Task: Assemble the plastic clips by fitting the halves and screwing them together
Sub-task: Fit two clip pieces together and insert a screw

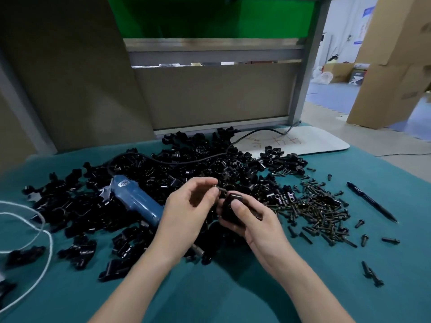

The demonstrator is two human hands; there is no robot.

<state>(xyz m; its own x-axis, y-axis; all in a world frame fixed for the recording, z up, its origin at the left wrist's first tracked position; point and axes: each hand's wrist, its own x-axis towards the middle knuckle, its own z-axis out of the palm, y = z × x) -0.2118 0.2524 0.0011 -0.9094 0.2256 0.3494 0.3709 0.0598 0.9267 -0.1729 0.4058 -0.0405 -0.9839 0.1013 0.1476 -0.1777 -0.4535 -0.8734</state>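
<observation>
teal cloth tabletop, cardboard boxes behind, one blue electric screwdriver. left hand pinches dark screw, right hand grips black plastic clip.

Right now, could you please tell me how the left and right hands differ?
The left hand pinches a small screw at its fingertips; the right hand grips a black clip, thumb on top. The left hand sits slightly higher than the right hand. Both are held above the pile of black clip halves.

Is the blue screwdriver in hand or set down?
Set down: the blue screwdriver lies on its side among the black clips, untouched.
</observation>
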